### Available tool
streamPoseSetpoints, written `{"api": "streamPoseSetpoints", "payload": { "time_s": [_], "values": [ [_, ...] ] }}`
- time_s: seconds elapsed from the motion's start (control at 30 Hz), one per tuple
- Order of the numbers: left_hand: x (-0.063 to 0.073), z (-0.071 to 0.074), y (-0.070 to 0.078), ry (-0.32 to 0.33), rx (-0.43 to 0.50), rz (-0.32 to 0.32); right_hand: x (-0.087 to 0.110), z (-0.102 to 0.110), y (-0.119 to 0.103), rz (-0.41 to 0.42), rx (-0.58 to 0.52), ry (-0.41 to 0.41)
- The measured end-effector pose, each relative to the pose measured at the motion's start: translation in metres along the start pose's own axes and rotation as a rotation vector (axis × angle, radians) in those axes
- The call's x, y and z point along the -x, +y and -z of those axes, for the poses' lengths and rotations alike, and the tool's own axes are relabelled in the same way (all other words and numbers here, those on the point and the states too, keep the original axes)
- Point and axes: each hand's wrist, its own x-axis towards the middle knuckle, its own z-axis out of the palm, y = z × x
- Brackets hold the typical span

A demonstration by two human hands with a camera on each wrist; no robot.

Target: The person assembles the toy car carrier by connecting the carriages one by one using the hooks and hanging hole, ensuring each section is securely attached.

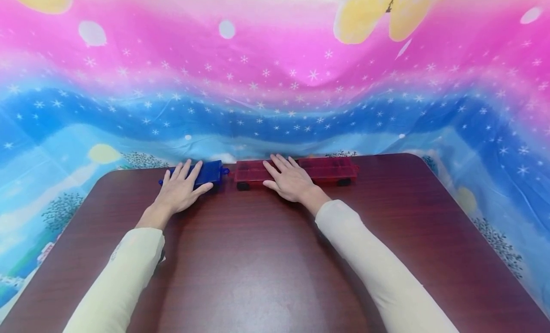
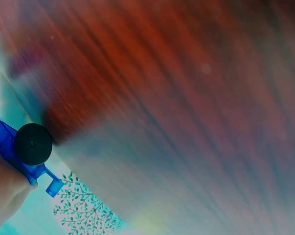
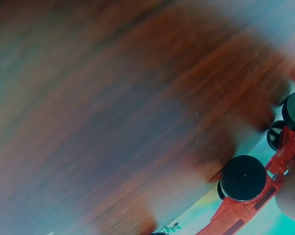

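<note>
At the far edge of the table, my left hand (image 1: 177, 190) lies with spread fingers over a blue toy train wagon (image 1: 210, 173). Its coupling hook points right, close to the red wagons. In the left wrist view the blue wagon shows a black wheel (image 2: 34, 144) and a small blue hook (image 2: 55, 186). My right hand (image 1: 290, 181) rests, fingers extended, across two red see-through toy wagons in a row, a left red wagon (image 1: 249, 172) and a right red wagon (image 1: 328, 168). The right wrist view shows black wheels (image 3: 243, 177) beneath them.
The dark reddish-brown wooden table (image 1: 240, 256) has rounded far corners. Behind it and along both sides hangs a pink and blue cloth (image 1: 275, 109) with snowflakes and trees. The wagons stand along the far table edge, near the cloth.
</note>
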Motion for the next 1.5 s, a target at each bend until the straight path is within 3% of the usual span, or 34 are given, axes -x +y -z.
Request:
{"api": "streamPoseSetpoints", "payload": {
  "time_s": [1.5],
  "values": [
    [-0.0003, 0.0015, 0.0058, -0.023, -0.009, 0.0, 0.0008, -0.0002, -0.0012, -0.008, -0.007, -0.017]
  ]
}}
